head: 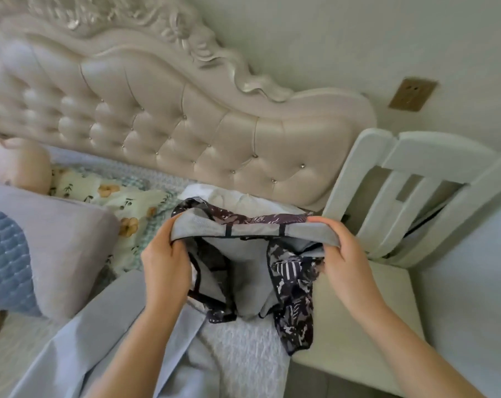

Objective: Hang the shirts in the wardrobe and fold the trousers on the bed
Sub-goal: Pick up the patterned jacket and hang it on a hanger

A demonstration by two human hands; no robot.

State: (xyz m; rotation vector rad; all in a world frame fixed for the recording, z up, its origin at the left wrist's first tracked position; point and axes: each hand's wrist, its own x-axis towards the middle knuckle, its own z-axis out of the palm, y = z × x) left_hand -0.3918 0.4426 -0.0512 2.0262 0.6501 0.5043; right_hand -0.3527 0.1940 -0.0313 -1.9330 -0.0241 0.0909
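Items I log from the head view, largest first:

1. Tufted cream headboard (171,116), across the upper frame, against the wall.
2. Bed (243,357), with a white textured cover, running from the headboard toward me.
3. White wooden chair (401,182), just beside the bed's right edge, near the headboard's end.
4. Lilac pillow (62,237) with a blue quilted panel, on the bed at left.
5. Pale blue garment (71,354), spread on the bed at lower left, beneath the left forearm.
6. Floral cloth (114,196), on the bed between pillow and headboard.
7. Trousers (243,282), dark print with grey lining showing. They are held up over the bed's right side, and their lower part rests on the cover.
8. Left hand (164,262), fingers curled, gripping the waistband's left end.
9. Right hand (344,254), fingers curled, gripping the waistband's right end.
10. Brass wall socket (413,94), above the chair.
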